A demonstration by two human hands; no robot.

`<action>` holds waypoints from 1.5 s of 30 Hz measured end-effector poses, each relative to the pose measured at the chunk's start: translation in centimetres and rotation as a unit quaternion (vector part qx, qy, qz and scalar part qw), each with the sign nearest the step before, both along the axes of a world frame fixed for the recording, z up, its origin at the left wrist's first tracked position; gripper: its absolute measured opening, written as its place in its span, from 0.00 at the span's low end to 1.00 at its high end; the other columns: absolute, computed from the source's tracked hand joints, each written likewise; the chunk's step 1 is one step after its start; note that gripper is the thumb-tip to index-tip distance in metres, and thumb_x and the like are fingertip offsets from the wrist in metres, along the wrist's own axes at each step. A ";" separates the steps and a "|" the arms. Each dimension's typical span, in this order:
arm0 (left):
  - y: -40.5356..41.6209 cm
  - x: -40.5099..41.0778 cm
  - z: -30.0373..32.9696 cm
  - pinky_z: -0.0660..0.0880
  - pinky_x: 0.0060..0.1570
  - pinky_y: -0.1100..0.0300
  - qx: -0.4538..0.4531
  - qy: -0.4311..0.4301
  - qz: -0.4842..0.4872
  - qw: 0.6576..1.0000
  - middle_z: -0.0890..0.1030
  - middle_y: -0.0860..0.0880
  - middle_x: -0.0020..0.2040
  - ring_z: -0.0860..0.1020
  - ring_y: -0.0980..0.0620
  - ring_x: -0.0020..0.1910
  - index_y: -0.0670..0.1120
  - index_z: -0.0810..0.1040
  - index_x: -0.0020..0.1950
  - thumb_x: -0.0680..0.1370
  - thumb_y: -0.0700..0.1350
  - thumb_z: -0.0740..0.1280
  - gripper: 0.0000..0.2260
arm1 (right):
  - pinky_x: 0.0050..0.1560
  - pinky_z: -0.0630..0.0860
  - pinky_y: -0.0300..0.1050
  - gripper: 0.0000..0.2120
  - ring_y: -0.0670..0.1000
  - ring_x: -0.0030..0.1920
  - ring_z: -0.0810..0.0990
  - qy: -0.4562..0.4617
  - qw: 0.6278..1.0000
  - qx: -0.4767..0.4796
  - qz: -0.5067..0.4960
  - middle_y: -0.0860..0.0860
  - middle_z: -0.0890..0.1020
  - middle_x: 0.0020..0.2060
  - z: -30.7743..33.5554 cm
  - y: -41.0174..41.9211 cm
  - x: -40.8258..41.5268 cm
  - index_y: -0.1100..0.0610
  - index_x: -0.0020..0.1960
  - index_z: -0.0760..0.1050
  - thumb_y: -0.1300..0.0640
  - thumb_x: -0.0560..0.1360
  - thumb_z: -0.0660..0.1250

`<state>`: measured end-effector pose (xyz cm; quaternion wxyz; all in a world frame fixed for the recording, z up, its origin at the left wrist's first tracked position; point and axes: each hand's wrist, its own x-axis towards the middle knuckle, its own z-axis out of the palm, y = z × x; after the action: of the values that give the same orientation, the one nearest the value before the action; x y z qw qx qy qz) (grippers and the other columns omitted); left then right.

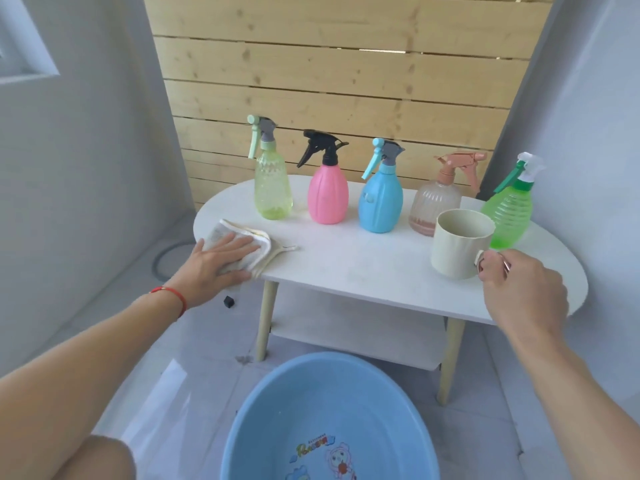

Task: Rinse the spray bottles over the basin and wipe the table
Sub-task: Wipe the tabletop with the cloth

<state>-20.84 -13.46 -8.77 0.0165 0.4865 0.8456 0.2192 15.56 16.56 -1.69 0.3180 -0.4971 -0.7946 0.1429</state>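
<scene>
Several spray bottles stand in a row at the back of the white oval table (363, 261): a yellow-green one (272, 188), a pink one (328, 197), a blue one (380, 204), a clear brownish one (434, 206) and a bright green one (509, 211). My left hand (216, 263) lies flat on a white cloth (254, 245) at the table's left front edge. My right hand (519, 289) grips the handle of a cream cup (457, 245) that stands on the table at the right. A blue basin (277, 410) sits on the floor below me.
A wooden slat wall stands behind the table, grey walls on both sides. The table has a lower shelf (353, 327) and pale legs. A small black object (228, 301) and a grey ring (162, 258) lie on the floor at the left. My knee shows at bottom left.
</scene>
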 end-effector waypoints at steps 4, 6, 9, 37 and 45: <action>4.2 4.1 1.1 0.59 0.68 0.48 -0.014 0.016 0.116 0.993 0.73 0.52 0.72 0.69 0.42 0.69 0.61 0.72 0.74 0.79 0.70 0.51 0.28 | 0.38 0.69 0.52 0.22 0.66 0.39 0.72 0.015 1.000 -0.001 -0.006 0.59 0.76 0.33 0.4 0.3 1.9 0.59 0.39 0.77 0.45 0.75 0.52; 7.5 7.1 1.1 0.62 0.66 0.46 -0.015 0.059 0.092 0.994 0.74 0.52 0.71 0.71 0.46 0.68 0.61 0.73 0.73 0.82 0.65 0.54 0.22 | 0.36 0.67 0.51 0.20 0.66 0.39 0.72 0.028 1.000 -0.009 -0.009 0.55 0.72 0.29 0.7 0.6 2.7 0.59 0.38 0.76 0.47 0.76 0.54; 12.8 10.9 0.4 0.62 0.66 0.41 -0.024 0.060 0.073 0.995 0.74 0.55 0.71 0.67 0.51 0.72 0.63 0.73 0.71 0.84 0.64 0.53 0.19 | 0.35 0.66 0.50 0.17 0.65 0.39 0.72 0.044 0.998 -0.021 -0.028 0.54 0.71 0.29 0.8 1.7 4.2 0.58 0.37 0.75 0.53 0.81 0.60; 9.9 10.3 0.6 0.66 0.69 0.43 -0.087 0.167 -0.109 0.976 0.61 0.52 0.80 0.59 0.44 0.79 0.54 0.61 0.80 0.79 0.65 0.43 0.32 | 0.35 0.69 0.51 0.21 0.65 0.35 0.72 0.028 0.998 -0.044 -0.024 0.57 0.72 0.27 -0.5 1.1 3.4 0.60 0.33 0.71 0.45 0.73 0.54; 5.7 4.4 1.8 0.67 0.64 0.44 -0.100 0.101 0.067 0.988 0.67 0.55 0.70 0.65 0.48 0.71 0.58 0.68 0.70 0.80 0.64 0.48 0.23 | 0.41 0.74 0.54 0.24 0.64 0.41 0.75 -0.014 0.997 -0.061 -0.049 0.60 0.79 0.38 -0.6 0.6 2.8 0.59 0.39 0.76 0.41 0.75 0.53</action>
<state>-16.41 -7.72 -6.98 -0.0355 0.4443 0.8912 0.0841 18.38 17.11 -2.26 0.2828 -0.5558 -0.7634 0.1682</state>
